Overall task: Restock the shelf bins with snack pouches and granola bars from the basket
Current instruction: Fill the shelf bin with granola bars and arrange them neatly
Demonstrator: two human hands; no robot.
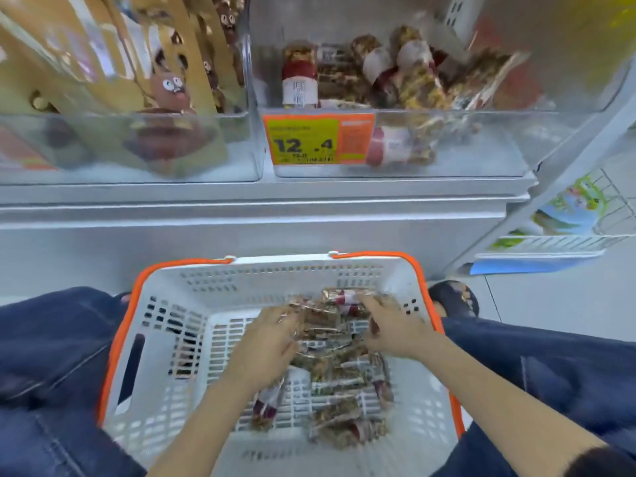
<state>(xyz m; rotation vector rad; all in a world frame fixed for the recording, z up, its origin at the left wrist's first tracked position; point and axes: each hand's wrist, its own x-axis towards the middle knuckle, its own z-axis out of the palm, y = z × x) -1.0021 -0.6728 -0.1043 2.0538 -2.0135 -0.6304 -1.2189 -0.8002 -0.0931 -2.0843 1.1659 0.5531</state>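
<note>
Reaching into the basket (165, 342) at lower centre of the frame, both hands work on the heap of granola bars (344, 366) lying on its slotted floor. The left hand (266, 342) lies on the left edge of the heap with its fingers curled down among the wrappers; whether it has closed on a bar cannot be told because of blur. The right hand (389, 327) sits on the upper right of the heap, its fingertips bent around the end of a bar with a red-and-white label (347, 297) near the basket's far wall. More bars lie loose toward the near wall. The basket is white plastic with an orange rim and handle (418, 270), and it stands between the person's knees, clad in dark blue denim (51, 356), which fill the lower left and lower right of the frame. A dark shoe (454, 299) shows just beyond the basket's right corner. Above the basket runs a grey shelf edge (241, 194). On the shelf, at upper centre, a clear bin (481, 146) holds further granola bars and carries a yellow-and-orange price tag (318, 139) on its front. At upper left, a second clear bin (213, 156) holds tan snack pouches (168, 94) printed with brown cartoon faces.
</note>
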